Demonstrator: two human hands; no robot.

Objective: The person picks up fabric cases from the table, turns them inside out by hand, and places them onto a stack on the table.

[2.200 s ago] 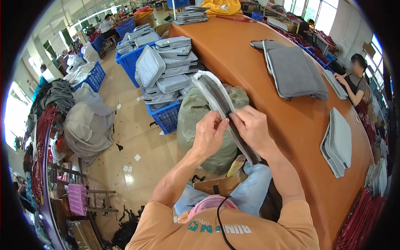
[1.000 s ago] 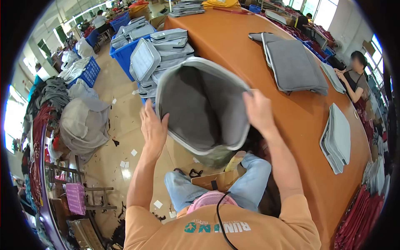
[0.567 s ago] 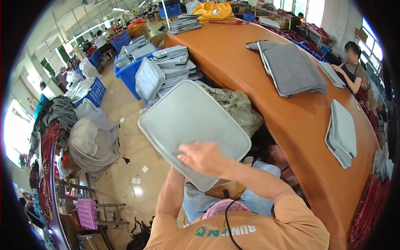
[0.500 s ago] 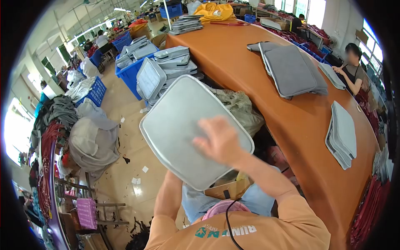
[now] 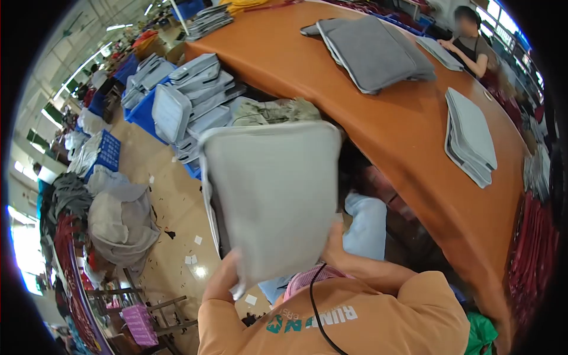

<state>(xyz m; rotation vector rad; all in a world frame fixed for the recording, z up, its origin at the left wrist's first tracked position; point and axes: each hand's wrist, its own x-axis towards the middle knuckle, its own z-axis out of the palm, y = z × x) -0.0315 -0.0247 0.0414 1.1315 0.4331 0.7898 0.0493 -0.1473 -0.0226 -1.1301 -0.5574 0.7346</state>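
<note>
A light grey laptop sleeve [image 5: 275, 189] with rounded corners and a piped edge stands tilted up in front of my chest, slightly blurred by motion. At its lower left corner, my left hand [image 5: 228, 273] is closed on the edge, some of its fingers hidden. My right hand [image 5: 335, 244] grips the lower right edge, with most fingers out of sight behind the panel. Along the left side the sleeve's layers show a dark gap between them.
To my right, an orange-brown table [image 5: 408, 142] bears dark grey sleeves [image 5: 373, 50] and a light grey stack [image 5: 470, 136]. More sleeves [image 5: 198, 89] overflow a blue crate [image 5: 145, 118] ahead left. A person [image 5: 470, 47] works across the table. White sacks [image 5: 121, 222] sit on the floor.
My right hand has gone from the sleeve's face to its right edge. The sleeve has turned more upright and shifted lower. The camera view has swung downward and to the right.
</note>
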